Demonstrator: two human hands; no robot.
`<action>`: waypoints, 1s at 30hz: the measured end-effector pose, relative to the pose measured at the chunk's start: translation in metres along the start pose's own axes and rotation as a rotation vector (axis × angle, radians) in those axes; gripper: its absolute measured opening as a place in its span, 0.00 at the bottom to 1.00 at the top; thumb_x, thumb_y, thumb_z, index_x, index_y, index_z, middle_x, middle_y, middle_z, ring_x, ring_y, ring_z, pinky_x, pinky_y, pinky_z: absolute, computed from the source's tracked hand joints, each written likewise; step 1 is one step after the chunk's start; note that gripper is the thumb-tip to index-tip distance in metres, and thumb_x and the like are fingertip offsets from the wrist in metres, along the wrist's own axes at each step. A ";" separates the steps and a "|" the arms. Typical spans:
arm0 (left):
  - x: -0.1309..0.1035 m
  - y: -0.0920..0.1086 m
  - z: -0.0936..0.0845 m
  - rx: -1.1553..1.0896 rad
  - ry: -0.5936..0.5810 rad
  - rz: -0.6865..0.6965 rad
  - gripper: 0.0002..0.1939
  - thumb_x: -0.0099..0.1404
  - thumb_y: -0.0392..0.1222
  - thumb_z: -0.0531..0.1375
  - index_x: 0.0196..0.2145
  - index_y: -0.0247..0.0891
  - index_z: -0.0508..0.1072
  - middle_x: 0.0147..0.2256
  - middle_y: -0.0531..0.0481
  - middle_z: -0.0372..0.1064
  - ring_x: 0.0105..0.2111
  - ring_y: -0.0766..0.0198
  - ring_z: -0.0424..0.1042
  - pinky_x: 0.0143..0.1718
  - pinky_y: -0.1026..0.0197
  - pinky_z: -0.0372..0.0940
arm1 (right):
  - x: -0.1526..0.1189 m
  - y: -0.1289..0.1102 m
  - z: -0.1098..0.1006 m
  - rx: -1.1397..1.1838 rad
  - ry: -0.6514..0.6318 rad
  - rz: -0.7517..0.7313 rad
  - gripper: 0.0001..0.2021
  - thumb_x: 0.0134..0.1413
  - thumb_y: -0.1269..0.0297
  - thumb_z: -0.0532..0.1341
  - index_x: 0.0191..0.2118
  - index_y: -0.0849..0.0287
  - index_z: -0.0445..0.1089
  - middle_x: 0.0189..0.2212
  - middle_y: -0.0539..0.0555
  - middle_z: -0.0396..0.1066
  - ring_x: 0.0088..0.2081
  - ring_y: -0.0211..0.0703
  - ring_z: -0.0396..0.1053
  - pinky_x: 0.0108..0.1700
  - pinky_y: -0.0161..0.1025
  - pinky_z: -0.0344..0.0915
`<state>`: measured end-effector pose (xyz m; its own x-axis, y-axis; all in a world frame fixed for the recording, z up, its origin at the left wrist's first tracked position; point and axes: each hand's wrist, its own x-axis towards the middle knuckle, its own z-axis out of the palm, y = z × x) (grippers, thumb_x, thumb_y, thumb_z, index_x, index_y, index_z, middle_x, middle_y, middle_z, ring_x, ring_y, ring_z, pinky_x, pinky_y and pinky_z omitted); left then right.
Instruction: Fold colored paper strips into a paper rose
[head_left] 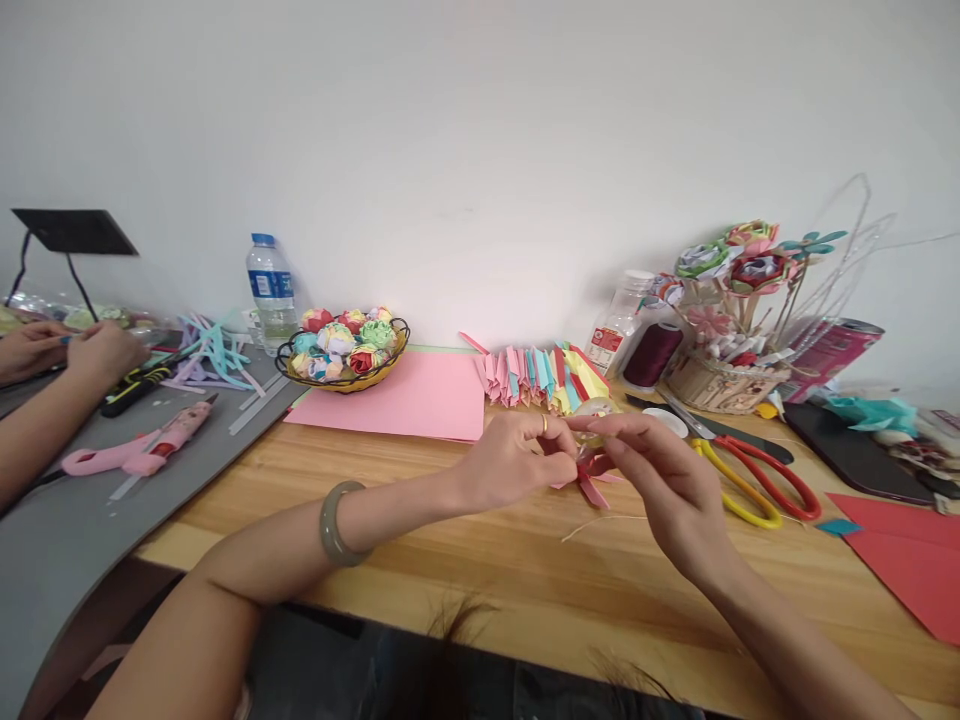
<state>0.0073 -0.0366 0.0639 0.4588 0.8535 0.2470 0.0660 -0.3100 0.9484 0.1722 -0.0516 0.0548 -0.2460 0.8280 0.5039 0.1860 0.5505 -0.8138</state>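
To the right of the pink sheet (397, 395), over the worktop (457, 570), one red-and-pink paper piece (592, 490) is pinched in the closed fingers of the left hand (517, 460); the fingers of the right hand (671, 485) are held nearly together at it, but their grip cannot be told. Left of the sheet, one bottle (271, 290) and one oval basket (369, 380) filled with paper flowers (336, 342) are seen. Well right of it, one round basket (709, 385) is filled with stemmed flowers (757, 270).

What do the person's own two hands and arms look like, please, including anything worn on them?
The left hand has a gold-coloured ring on one finger; on that arm is a smooth, round, grey-green bangle. The right hand shows no ring or bangle. No gloves or sleeves are visible.
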 end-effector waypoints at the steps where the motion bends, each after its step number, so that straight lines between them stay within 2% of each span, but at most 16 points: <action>1: 0.000 0.000 0.000 0.004 -0.003 -0.015 0.04 0.49 0.34 0.54 0.18 0.33 0.65 0.18 0.55 0.61 0.21 0.73 0.61 0.23 0.70 0.53 | 0.000 -0.001 -0.001 0.003 -0.022 0.004 0.08 0.58 0.62 0.51 0.40 0.52 0.65 0.42 0.52 0.69 0.37 0.40 0.70 0.35 0.37 0.70; 3: -0.001 -0.001 0.001 0.003 -0.017 -0.030 0.05 0.49 0.34 0.55 0.18 0.33 0.64 0.18 0.55 0.60 0.20 0.73 0.59 0.22 0.70 0.51 | 0.002 -0.002 -0.002 -0.038 -0.071 0.000 0.08 0.59 0.62 0.49 0.40 0.51 0.64 0.45 0.52 0.68 0.45 0.43 0.67 0.42 0.41 0.68; 6: -0.002 0.000 0.003 -0.006 -0.044 -0.016 0.05 0.49 0.34 0.54 0.17 0.33 0.63 0.19 0.54 0.62 0.20 0.73 0.58 0.22 0.70 0.51 | 0.005 -0.001 -0.003 -0.225 -0.111 -0.029 0.08 0.59 0.62 0.49 0.41 0.51 0.62 0.51 0.53 0.64 0.52 0.46 0.61 0.49 0.47 0.62; 9: -0.003 0.002 0.004 0.006 -0.048 -0.003 0.06 0.50 0.34 0.54 0.17 0.33 0.62 0.20 0.54 0.63 0.21 0.74 0.59 0.22 0.70 0.50 | 0.010 0.005 -0.006 -0.492 -0.086 -0.163 0.09 0.59 0.63 0.48 0.41 0.52 0.62 0.49 0.56 0.64 0.55 0.50 0.56 0.53 0.53 0.54; 12: -0.004 0.003 0.004 0.023 -0.042 -0.006 0.06 0.50 0.34 0.54 0.18 0.33 0.63 0.20 0.54 0.62 0.22 0.73 0.59 0.22 0.70 0.50 | 0.015 0.010 -0.012 -0.681 -0.057 -0.296 0.09 0.59 0.64 0.48 0.39 0.53 0.64 0.41 0.57 0.67 0.54 0.52 0.57 0.52 0.55 0.54; 16: -0.004 0.001 0.004 0.078 -0.008 0.002 0.06 0.51 0.35 0.54 0.18 0.33 0.64 0.21 0.53 0.64 0.24 0.72 0.62 0.23 0.70 0.53 | 0.018 0.010 -0.019 -0.737 -0.072 -0.340 0.08 0.58 0.66 0.50 0.37 0.54 0.65 0.37 0.57 0.68 0.45 0.49 0.64 0.43 0.47 0.62; 18: -0.003 -0.001 0.002 0.158 0.004 0.025 0.06 0.52 0.35 0.54 0.19 0.33 0.66 0.22 0.53 0.65 0.24 0.71 0.62 0.25 0.69 0.55 | 0.018 0.009 -0.023 -0.719 -0.085 -0.332 0.06 0.58 0.66 0.51 0.35 0.55 0.66 0.36 0.56 0.68 0.41 0.47 0.65 0.41 0.45 0.63; 21: 0.000 -0.004 -0.003 0.360 0.024 0.077 0.07 0.54 0.38 0.55 0.25 0.34 0.71 0.27 0.50 0.70 0.28 0.68 0.65 0.30 0.67 0.59 | 0.018 0.008 -0.028 -0.690 -0.058 -0.335 0.05 0.57 0.67 0.53 0.33 0.55 0.66 0.37 0.55 0.68 0.42 0.45 0.64 0.42 0.44 0.63; 24: 0.008 -0.007 -0.010 0.607 0.059 0.105 0.14 0.60 0.47 0.52 0.33 0.37 0.74 0.32 0.49 0.72 0.33 0.65 0.68 0.35 0.64 0.59 | 0.018 0.009 -0.035 -0.750 -0.023 -0.376 0.05 0.55 0.66 0.55 0.34 0.55 0.67 0.36 0.55 0.69 0.45 0.48 0.63 0.44 0.46 0.62; 26: 0.016 -0.008 -0.011 0.747 0.080 0.157 0.17 0.61 0.49 0.50 0.31 0.37 0.74 0.33 0.48 0.72 0.35 0.63 0.67 0.37 0.62 0.59 | 0.018 0.010 -0.041 -0.834 -0.018 -0.408 0.04 0.54 0.66 0.55 0.33 0.55 0.68 0.35 0.55 0.70 0.47 0.50 0.62 0.47 0.49 0.60; 30: 0.039 -0.013 -0.003 0.896 -0.042 0.144 0.16 0.59 0.49 0.51 0.28 0.37 0.73 0.33 0.47 0.71 0.38 0.60 0.66 0.40 0.60 0.58 | 0.014 0.008 -0.061 -0.940 0.061 -0.417 0.05 0.53 0.65 0.56 0.31 0.54 0.69 0.31 0.55 0.70 0.44 0.53 0.63 0.47 0.52 0.59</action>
<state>0.0218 0.0021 0.0616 0.5471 0.7704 0.3272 0.6615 -0.6375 0.3950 0.2277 -0.0289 0.0731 -0.4178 0.5412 0.7298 0.7722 0.6348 -0.0287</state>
